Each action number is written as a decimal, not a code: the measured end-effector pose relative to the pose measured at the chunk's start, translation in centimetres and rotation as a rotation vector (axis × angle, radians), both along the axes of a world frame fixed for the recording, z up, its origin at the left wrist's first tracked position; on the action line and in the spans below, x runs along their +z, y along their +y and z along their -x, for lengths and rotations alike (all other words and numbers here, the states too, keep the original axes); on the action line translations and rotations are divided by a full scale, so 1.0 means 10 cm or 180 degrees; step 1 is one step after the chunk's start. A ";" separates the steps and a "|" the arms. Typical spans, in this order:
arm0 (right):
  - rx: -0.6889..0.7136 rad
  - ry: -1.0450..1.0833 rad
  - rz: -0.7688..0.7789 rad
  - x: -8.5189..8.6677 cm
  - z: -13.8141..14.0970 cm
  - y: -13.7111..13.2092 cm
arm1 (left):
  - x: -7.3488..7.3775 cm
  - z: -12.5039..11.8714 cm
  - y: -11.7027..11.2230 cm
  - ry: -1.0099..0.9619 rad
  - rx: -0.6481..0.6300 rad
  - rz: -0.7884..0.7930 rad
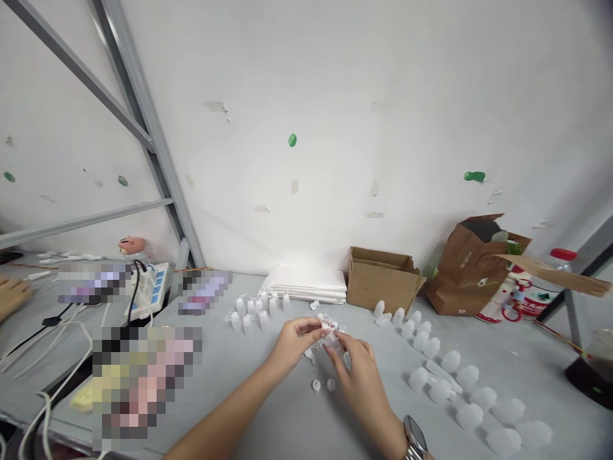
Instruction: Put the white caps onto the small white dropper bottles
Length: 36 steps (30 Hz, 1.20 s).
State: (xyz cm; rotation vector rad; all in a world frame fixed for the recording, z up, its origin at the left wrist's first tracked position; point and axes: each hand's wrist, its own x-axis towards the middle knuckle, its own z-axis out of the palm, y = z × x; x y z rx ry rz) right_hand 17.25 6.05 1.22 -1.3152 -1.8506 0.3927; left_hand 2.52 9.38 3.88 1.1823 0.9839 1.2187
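In the middle of the grey table, my right hand [357,367] grips a small translucent white bottle [335,342] between thumb and fingers. The fingers of my left hand [295,342] pinch a white cap [327,326] at the bottle's top; whether it is seated there is too small to tell. More white cap pieces lie around and behind my fingers, partly hidden. Two loose round caps, a left one [316,385] and a right one [331,384], rest just below my hands. Several capped bottles [248,321] stand to the left. Several translucent bottles [468,416] spread in rows to the right.
A stack of white sheets [306,284], a cardboard box [383,281] and a brown paper bag [467,275] line the wall. A power strip [148,291] with cables and blurred items occupy the left. Another person's hand [13,297] shows far left. A dark container [594,377] stands right.
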 end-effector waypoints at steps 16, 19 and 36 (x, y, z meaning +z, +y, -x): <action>0.0362 0.0325 0.0196 -0.05 0.07 -0.05 | 0.25 1.10 -0.32 0.0982 0.2483 -0.0655; 0.0294 0.0331 0.0281 -0.03 0.06 -0.03 | 0.12 1.62 -0.09 0.1586 0.2815 -0.0324; 0.0386 0.0220 0.0251 0.02 0.06 -0.02 | -0.42 1.87 0.32 0.1988 0.1764 0.0025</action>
